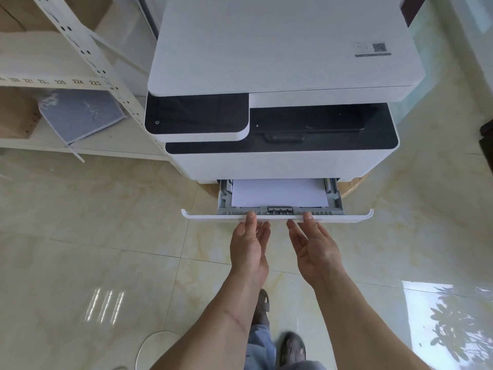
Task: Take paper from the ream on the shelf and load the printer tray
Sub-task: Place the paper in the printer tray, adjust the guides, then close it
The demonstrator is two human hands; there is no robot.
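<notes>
A white printer (282,76) stands ahead of me with its paper tray (354,215) pulled partway out at the bottom. A stack of white paper (277,194) lies flat inside the tray between the grey guides. My left hand (249,247) and my right hand (313,249) are both at the tray's white front panel, palms facing each other. Each thumb rests on the panel's top edge, and the fingers reach under it. Neither hand holds any paper. On the white shelf (53,81) at the left, no ream can be told apart.
The shelf unit has a slanted perforated post (88,52) close to the printer's left side. Cardboard boxes (16,113) and a grey-blue folder (80,116) sit on it. Glossy tile floor (93,236) lies below; my feet (290,348) are under my arms.
</notes>
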